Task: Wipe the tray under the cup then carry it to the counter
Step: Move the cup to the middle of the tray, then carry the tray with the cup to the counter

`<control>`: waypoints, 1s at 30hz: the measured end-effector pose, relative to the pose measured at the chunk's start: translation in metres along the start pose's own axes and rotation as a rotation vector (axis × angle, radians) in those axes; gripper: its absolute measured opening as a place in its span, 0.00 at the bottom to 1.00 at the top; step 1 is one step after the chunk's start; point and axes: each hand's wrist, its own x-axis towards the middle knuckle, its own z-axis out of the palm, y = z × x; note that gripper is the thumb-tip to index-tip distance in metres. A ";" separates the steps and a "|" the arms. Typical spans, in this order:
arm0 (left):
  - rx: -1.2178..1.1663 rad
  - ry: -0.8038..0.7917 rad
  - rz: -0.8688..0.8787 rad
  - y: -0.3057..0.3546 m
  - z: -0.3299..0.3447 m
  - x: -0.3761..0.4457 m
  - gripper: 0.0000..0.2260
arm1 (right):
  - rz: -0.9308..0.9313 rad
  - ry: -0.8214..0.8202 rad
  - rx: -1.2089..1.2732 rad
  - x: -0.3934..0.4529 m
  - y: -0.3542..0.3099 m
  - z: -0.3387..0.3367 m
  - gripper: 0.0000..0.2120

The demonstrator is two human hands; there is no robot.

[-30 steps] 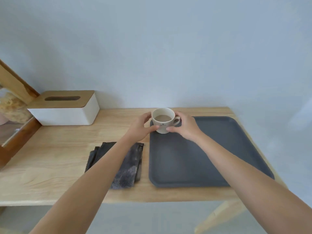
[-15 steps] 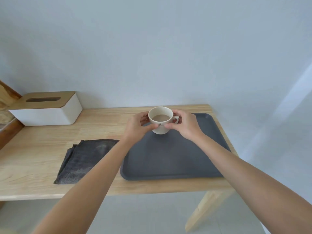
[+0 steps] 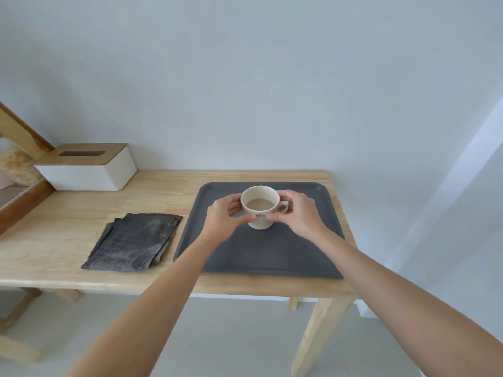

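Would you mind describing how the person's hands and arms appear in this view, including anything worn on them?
Both forearms are bare up to the frame's edge, with no sleeves in view. The left hand and the right hand wear no gloves, and no rings, watch or bracelets are visible. Nothing shows on the wrists either.

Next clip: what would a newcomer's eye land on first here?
Both hands, left hand and right hand, clasp a cream cup of milky drink over the dark grey tray, right of centre. A folded grey cloth lies left of the tray on the wooden table.
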 end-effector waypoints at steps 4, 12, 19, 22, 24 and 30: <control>0.030 -0.060 -0.004 0.001 -0.003 -0.002 0.29 | -0.001 -0.063 -0.023 -0.005 -0.002 -0.003 0.28; 0.703 0.036 -0.149 -0.049 -0.058 0.001 0.27 | 0.288 0.117 -0.638 -0.040 0.048 -0.033 0.23; 0.688 0.033 -0.127 -0.060 -0.062 0.001 0.27 | 0.403 0.189 -0.750 -0.055 0.049 -0.030 0.22; 0.633 0.016 -0.114 -0.061 -0.066 0.006 0.23 | 0.430 0.191 -0.780 -0.055 0.047 -0.032 0.22; 0.599 0.009 -0.089 -0.060 -0.067 0.009 0.19 | 0.447 0.193 -0.748 -0.058 0.047 -0.035 0.22; 0.572 -0.040 0.011 -0.048 -0.053 0.021 0.19 | 0.512 0.279 -0.664 -0.084 0.045 -0.049 0.22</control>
